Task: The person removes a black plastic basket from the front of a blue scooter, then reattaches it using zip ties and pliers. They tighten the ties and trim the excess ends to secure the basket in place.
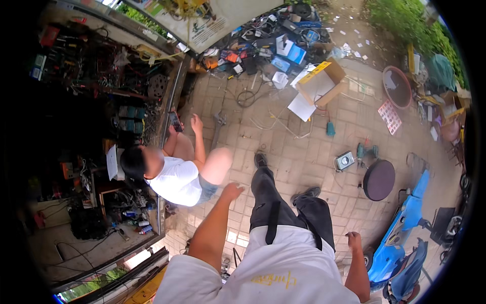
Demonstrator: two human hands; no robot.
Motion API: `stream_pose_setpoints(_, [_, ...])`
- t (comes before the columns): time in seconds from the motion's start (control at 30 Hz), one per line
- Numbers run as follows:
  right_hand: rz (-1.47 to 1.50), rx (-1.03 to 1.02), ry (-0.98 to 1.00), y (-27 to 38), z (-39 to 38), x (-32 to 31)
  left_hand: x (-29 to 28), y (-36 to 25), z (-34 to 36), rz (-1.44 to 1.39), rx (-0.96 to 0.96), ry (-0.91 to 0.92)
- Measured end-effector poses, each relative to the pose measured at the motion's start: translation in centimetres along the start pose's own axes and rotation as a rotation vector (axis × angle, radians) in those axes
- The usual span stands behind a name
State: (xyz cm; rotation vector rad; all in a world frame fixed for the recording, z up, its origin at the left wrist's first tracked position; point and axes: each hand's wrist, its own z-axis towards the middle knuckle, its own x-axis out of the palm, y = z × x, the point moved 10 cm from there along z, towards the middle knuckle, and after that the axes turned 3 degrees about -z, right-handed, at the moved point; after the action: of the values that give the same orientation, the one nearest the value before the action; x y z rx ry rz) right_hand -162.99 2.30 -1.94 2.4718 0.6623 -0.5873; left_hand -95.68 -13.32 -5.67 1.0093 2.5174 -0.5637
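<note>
I stand on a brick pavement with both arms hanging at my sides. My left hand point(233, 191) is loosely open beside my left leg, with nothing in it. Close to it is the bare knee of a seated person point(177, 181) in a white shirt, who holds a phone point(175, 121). My right hand point(354, 240) hangs loosely open and bare beside my right hip, left of a blue scooter point(400, 228). Ahead on the right are a round dark stool point(379, 180), a green drill point(361, 151) and a small silver device with a round dial point(345, 160).
An open cardboard box point(331, 81) lies ahead, beside loose wires and a teal object point(330, 128). Behind it spreads a heap of electronic parts and packets point(263, 50). A dark workshop stall with a cluttered bench point(96, 243) lines the left. A round basin point(398, 91) stands at far right.
</note>
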Motion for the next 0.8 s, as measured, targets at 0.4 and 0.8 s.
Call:
stream_pose_setpoints(0.4, [0.669,0.273,-0.069,-10.9,-2.1,-5.9,7.7,-11.4,-2.7,0.127,0.208,0.033])
stream_pose_setpoints(0.8, [0.521,0.396,-0.312,-12.1,-5.4,-10.8,15.4,-46.6,1.1,-0.026,0.566,0.107])
